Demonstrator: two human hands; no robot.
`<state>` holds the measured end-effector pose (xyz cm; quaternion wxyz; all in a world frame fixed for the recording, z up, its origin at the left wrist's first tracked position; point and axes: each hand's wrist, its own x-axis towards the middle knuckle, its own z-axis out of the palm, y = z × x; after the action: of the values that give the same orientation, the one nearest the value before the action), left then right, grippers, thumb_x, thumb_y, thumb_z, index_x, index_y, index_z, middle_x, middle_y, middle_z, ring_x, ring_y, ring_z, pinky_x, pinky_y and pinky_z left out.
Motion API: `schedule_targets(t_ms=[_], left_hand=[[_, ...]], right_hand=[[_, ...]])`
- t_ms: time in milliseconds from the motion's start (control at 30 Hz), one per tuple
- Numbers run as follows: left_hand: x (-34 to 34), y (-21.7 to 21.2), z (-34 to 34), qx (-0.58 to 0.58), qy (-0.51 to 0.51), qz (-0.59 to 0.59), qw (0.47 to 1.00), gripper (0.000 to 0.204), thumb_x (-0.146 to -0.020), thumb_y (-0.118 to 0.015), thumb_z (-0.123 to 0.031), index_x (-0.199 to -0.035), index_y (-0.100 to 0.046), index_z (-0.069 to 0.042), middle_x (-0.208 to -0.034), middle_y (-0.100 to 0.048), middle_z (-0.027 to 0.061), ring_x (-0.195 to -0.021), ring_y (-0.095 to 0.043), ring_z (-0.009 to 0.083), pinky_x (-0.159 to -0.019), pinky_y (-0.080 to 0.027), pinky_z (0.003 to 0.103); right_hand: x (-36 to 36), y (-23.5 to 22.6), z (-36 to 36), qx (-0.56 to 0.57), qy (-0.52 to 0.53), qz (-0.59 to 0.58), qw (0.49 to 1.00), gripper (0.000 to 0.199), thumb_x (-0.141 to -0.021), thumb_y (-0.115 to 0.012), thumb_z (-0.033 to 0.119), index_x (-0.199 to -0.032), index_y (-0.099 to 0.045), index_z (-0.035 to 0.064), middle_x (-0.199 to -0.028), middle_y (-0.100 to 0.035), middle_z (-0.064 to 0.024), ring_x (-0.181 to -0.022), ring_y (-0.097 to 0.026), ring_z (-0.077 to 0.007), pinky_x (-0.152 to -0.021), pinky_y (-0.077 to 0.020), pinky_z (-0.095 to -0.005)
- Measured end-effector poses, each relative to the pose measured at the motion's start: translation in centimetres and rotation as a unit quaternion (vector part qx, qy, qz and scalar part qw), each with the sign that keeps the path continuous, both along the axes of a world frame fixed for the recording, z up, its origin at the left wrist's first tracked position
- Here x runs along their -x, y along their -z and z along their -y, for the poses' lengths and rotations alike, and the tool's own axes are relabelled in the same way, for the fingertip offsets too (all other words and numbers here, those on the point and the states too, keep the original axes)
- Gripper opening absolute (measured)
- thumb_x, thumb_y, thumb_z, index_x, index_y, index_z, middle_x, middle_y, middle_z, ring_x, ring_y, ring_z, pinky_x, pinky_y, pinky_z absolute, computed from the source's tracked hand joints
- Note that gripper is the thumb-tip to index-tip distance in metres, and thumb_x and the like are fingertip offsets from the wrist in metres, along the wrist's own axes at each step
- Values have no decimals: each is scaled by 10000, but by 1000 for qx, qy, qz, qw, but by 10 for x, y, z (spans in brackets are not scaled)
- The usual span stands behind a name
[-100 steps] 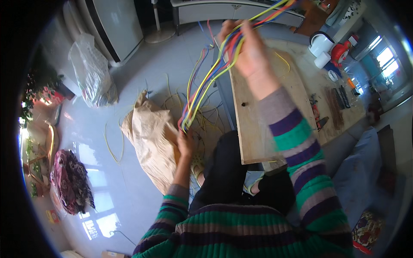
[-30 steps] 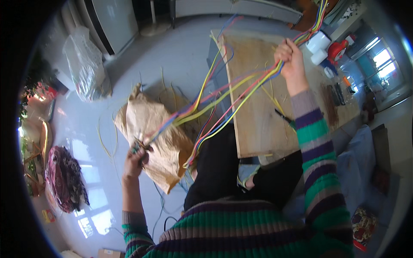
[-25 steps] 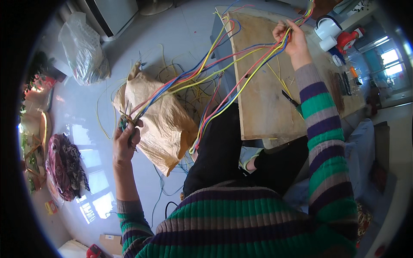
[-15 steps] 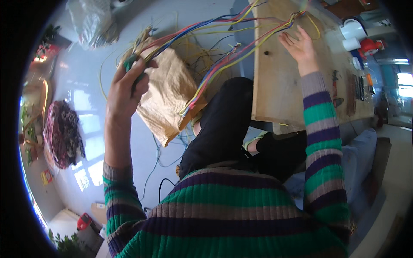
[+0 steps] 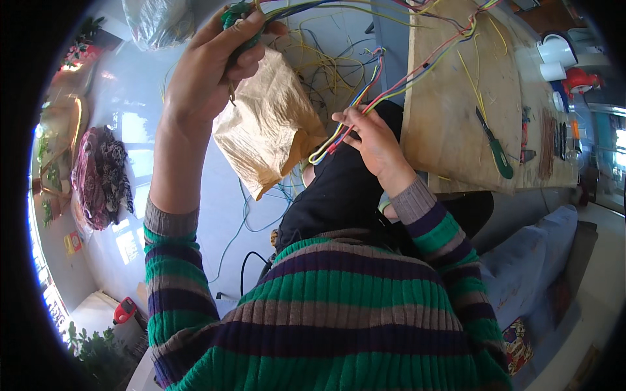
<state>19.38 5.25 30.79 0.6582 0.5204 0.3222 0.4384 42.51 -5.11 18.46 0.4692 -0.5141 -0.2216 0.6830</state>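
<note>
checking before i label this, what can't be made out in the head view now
All in the head view:
Green thing in the left hand: full shape, mostly hidden by the fingers.
Wires: some ends, cut off by the top edge.
Brown bag: contents, hidden by its sides.
Plastic bag: upper part, cut off by the top edge.

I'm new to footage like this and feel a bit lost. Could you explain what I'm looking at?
There is no machine: these are a person's own bare hands. Every picture looks down from a fisheye camera on their head, so straight edges bend.

The left hand is closed around a green item, mostly hidden. The right hand touches coloured wires; how firm its grip is, I cannot tell.

On the wooden board lie a green-handled tool and yellow strands.
</note>
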Motion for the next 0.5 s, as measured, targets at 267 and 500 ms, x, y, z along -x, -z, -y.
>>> schedule_targets(t_ms=[267,500], left_hand=[[24,63,-52,172,-50,153,972,184,-965,-528,-138,-1078,-513,6,-1001,-600,155,-597,-373,24,-444,-303,143],[18,94,-65,174,-52,153,971,147,-953,-537,-116,-1084,-494,-65,-1026,-598,169,-592,-389,36,-440,-305,145]], right_hand=[[-29,-66,7,-157,21,-160,974,265,-995,-448,310,-1099,-533,81,-673,-386,21,-662,-427,-131,-643,-374,-260],[-123,-105,40,-190,83,-151,966,317,-999,-436,257,-1165,-512,-3,-609,-313,52,-512,-306,-52,-488,-296,-198]])
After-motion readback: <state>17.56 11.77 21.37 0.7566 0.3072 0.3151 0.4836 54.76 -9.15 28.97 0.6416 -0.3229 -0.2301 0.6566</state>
